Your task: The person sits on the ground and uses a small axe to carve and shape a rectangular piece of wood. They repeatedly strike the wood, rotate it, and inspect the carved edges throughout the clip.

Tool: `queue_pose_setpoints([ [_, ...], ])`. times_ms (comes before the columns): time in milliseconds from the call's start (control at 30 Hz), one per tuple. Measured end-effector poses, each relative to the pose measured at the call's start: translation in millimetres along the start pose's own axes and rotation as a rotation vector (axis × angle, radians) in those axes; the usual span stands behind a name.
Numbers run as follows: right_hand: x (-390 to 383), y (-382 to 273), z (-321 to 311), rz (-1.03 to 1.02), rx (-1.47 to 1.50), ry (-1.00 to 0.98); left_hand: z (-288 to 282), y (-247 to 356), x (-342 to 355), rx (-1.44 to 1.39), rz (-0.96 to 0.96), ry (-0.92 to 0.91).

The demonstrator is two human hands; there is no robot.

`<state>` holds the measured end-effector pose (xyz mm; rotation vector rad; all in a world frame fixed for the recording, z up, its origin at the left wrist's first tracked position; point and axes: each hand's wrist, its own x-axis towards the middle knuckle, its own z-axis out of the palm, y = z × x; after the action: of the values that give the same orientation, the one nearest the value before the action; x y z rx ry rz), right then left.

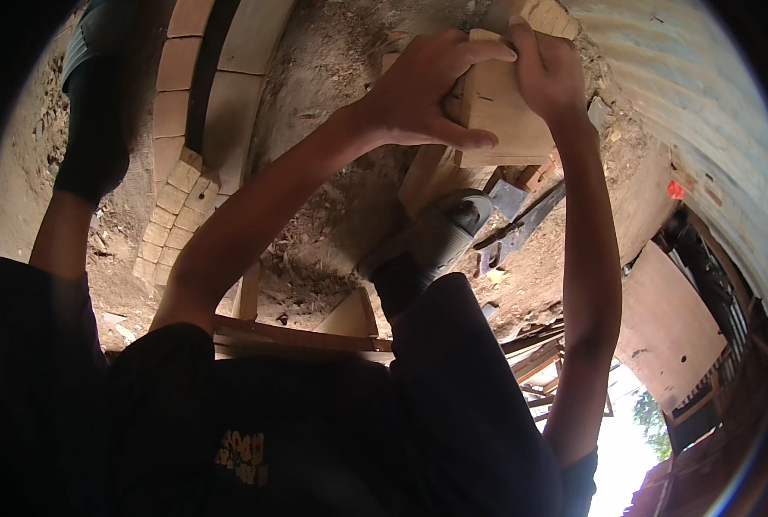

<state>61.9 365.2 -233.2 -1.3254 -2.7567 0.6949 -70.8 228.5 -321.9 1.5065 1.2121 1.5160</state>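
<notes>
My left hand (414, 95) grips a pale wooden block (509, 129) near the top centre, its thumb along the block's lower left and fingers reaching over the upper part. My right hand (548, 73) is curled against the block's upper right side. Other wooden pieces (423, 172) lie below it. Just under my hands, a hand saw (530, 224) and a small metal plate (506, 198) rest beside my shod right foot (436, 237).
Stacked small wooden blocks (177, 220) and long tiled strips (173, 86) lie at left, near my left foot (91, 129). A corrugated sheet wall (677, 103), a leaning board (668, 319) and a bright opening stand at right. A wooden rail (306, 336) crosses behind my legs.
</notes>
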Motion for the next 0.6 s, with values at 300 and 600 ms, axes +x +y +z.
queue_pose_setpoints([
  [300,-4,17,4,0.0,0.101,-0.01,-2,0,4,0.006,-0.014,-0.033],
  [600,0,21,7,-0.034,0.084,0.019,-6,16,-2,-0.517,-0.329,0.142],
])
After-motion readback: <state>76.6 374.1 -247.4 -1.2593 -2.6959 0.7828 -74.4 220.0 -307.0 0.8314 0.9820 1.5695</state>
